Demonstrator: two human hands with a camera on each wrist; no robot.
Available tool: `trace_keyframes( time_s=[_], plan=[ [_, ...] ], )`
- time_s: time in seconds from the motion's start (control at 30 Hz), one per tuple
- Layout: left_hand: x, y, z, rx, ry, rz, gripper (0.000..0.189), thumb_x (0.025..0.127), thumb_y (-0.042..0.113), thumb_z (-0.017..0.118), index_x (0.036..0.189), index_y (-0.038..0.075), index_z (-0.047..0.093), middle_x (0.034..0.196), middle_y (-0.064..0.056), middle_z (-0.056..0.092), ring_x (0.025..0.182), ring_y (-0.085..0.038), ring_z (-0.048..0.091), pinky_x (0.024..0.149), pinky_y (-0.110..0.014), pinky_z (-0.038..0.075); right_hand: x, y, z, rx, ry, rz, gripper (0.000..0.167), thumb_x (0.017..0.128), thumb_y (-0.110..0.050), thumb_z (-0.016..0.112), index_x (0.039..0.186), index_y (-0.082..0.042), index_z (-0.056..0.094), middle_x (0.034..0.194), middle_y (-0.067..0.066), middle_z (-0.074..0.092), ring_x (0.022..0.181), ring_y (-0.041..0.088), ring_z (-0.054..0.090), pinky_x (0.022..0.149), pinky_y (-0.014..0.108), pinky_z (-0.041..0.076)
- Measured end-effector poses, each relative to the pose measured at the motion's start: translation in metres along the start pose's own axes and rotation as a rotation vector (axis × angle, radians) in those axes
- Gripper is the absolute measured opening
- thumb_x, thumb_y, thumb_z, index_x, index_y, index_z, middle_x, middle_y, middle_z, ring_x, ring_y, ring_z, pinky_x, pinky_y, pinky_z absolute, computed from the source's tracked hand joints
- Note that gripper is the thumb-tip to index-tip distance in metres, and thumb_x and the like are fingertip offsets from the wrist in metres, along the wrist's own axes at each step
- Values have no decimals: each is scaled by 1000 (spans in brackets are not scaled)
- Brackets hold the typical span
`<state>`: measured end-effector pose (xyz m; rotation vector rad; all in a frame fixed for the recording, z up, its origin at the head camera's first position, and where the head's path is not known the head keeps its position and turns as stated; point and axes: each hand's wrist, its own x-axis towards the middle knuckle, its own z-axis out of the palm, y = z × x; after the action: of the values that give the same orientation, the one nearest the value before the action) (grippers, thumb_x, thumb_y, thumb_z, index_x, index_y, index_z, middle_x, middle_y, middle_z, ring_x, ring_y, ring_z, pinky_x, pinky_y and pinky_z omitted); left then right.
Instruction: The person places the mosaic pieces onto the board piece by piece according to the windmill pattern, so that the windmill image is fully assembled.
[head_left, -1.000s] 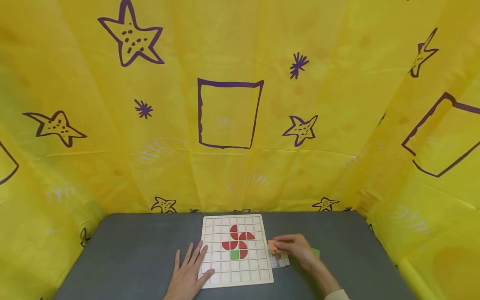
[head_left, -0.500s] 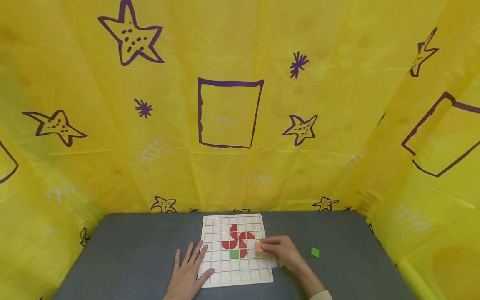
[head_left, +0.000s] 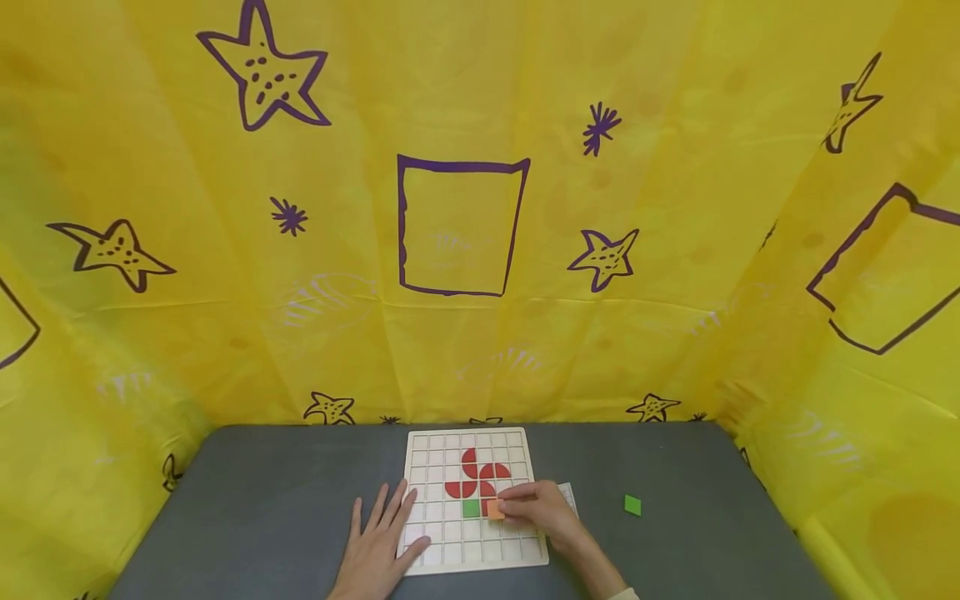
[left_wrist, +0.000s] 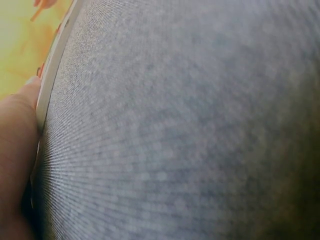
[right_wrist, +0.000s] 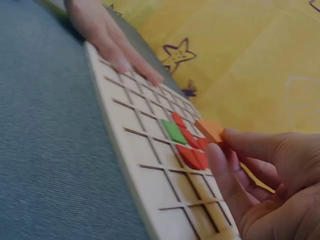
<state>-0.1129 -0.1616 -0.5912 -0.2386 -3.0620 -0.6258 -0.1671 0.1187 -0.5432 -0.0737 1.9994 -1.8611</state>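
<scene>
My right hand [head_left: 546,512] pinches an orange square tile [head_left: 495,509] between thumb and fingertips, over the red pieces on the right of the pattern. In the right wrist view the orange tile [right_wrist: 210,130] is raised above the board. The pale gridded board [head_left: 442,553] lies flat, bearing several red quarter-round pieces [head_left: 461,490] in a pinwheel and one green square tile [head_left: 471,508]. Spread straight, the fingers of my left hand [head_left: 372,546] rest on the board's left edge. The left wrist view shows only part of that hand [left_wrist: 17,140] beside the board's rim.
A loose green tile [head_left: 633,505] lies on the dark grey table [head_left: 697,542], right of the board. A printed card [head_left: 567,493] sticks out from behind my right hand at the board's right edge. A yellow patterned curtain [head_left: 465,350] encloses the table.
My right hand has carried the orange tile leftward from above the card to over the red pieces. The loose green tile has come into full view. My left hand stays put.
</scene>
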Motion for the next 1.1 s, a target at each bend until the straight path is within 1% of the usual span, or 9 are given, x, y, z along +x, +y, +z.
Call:
trace_keyframes(
  time_s=[0.1,0.17,0.37,0.47,0.6,0.8,1.1],
  plan=[
    [0,0,0,3,-3,-2,82,91,71,44,153,17,38,160,-4,28,147,-37,19,113,-65,0,0,3,9,-39,16,9,24,85,-6,76,101,11,72,93,13,73,75,17,72,69,31,60],
    [0,0,0,2,-4,-2,82,91,71,44,153,17,38,160,-4,29,147,-37,19,113,-65,0,0,6,15,-45,18,11,23,85,-5,76,101,11,73,92,15,73,75,18,72,67,31,60],
    [0,0,0,5,2,-2,82,91,70,44,152,17,38,160,-4,29,147,-37,20,113,-65,0,3,12,32,-55,27,-42,18,81,1,77,94,13,73,88,15,73,68,17,71,62,31,60],
    [0,1,0,4,2,-1,81,91,70,45,152,17,39,160,-4,29,147,-38,20,113,-65,0,4,14,37,-67,59,-56,14,78,3,78,88,11,74,84,13,73,65,16,70,59,30,60],
    [0,0,-1,8,11,1,80,91,69,45,152,17,39,160,-4,29,147,-37,20,113,-65,0,4,14,40,-73,94,-70,12,77,4,79,86,11,74,81,14,73,63,17,70,57,29,59],
    [-1,1,-1,10,12,0,80,91,69,45,152,17,39,160,-4,29,147,-37,20,113,-65,0,4,14,43,-100,103,-86,12,75,4,80,84,11,75,78,14,72,63,17,70,56,29,59],
    [0,2,-1,9,0,-7,83,90,72,44,152,17,38,160,-4,29,147,-38,19,113,-65,0,5,13,45,-237,114,-137,5,75,4,80,77,4,76,69,8,71,57,16,69,52,26,57]
  ],
)
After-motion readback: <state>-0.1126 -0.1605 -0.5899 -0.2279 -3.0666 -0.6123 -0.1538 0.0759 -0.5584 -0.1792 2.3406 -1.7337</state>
